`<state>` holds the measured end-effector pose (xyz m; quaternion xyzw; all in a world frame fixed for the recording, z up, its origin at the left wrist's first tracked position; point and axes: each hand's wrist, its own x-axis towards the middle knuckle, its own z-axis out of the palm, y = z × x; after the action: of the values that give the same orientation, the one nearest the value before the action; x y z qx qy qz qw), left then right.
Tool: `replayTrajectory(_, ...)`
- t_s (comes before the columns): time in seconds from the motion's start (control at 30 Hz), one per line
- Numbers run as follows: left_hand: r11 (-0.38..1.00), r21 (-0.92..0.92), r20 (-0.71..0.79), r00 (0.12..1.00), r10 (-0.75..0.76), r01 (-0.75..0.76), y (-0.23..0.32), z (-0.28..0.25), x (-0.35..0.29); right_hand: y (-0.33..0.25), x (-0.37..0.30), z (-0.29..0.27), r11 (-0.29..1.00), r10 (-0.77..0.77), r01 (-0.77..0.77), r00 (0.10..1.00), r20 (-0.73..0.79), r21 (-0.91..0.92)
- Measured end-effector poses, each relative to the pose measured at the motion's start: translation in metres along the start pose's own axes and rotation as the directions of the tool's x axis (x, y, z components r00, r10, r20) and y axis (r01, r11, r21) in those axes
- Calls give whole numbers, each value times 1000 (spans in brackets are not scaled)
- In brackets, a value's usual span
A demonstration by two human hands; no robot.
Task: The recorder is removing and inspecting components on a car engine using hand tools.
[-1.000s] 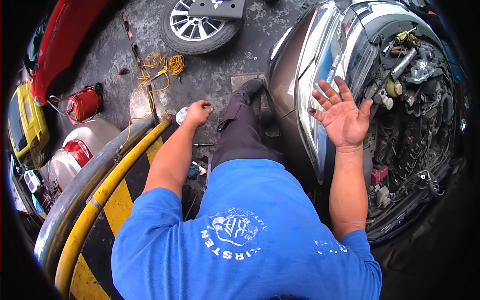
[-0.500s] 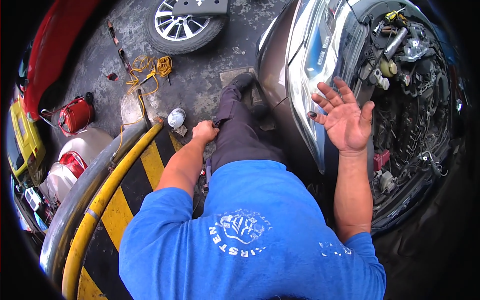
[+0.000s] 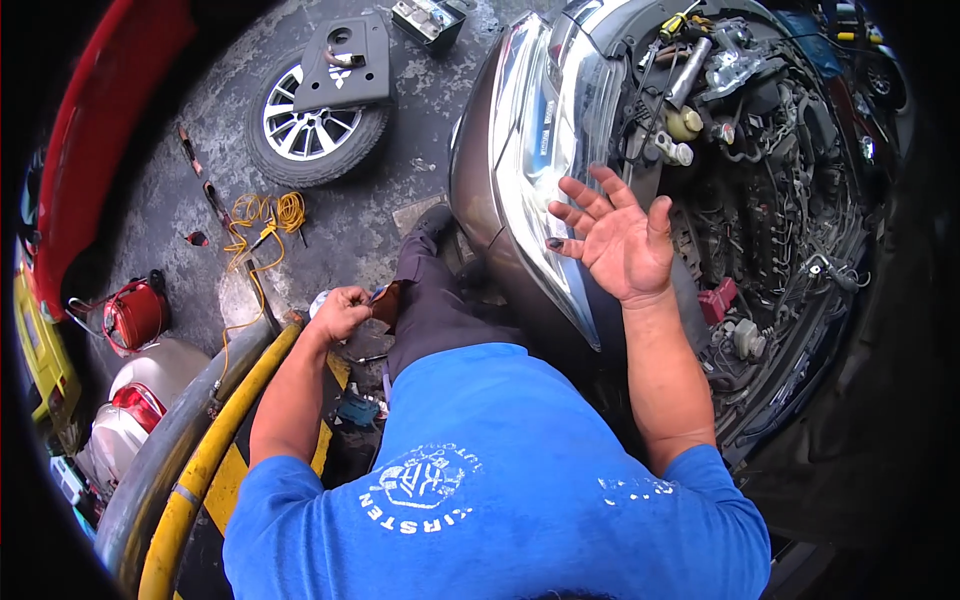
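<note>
My left hand [image 3: 342, 314] is closed beside my left thigh, its fingers pinching the edge of a small flat brown thing [image 3: 386, 302] with a bit of blue at its top. What kind of thing it is I cannot make out. It lies against the dark trousers [image 3: 440, 310]. My right hand [image 3: 622, 245] is raised, palm up, with the fingers spread and nothing in it. Below that hand is the headlight [image 3: 535, 200] of a brown car; the engine bay [image 3: 770, 220] is uncovered to its right.
A wheel [image 3: 285, 140] lies on the floor, with a grey cover panel [image 3: 345, 85] on top. A car battery [image 3: 428, 18] stands beyond it. Yellow cable [image 3: 270, 215] is coiled at left. A yellow pipe rail [image 3: 210, 450] curves along my left side, near a red canister [image 3: 135, 315].
My left hand has drawn away from the thigh, and the brown flat thing now shows in its fingers. My right hand stays raised and spread. The view has shifted to the right.
</note>
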<state>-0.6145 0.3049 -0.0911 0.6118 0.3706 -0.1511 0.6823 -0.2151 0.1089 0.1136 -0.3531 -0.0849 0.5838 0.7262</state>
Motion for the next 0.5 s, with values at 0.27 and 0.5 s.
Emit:
replayTrajectory(0.27, 213, 935, 67, 730, 680, -284, 215, -27, -24, -14, 5, 17, 959, -83, 92, 996, 46, -267)
replayTrajectory(0.5, -22, 898, 81, 116, 990, -440, 309, -61, -7, -25, 0, 31, 811, -239, 227, 970, 49, -539)
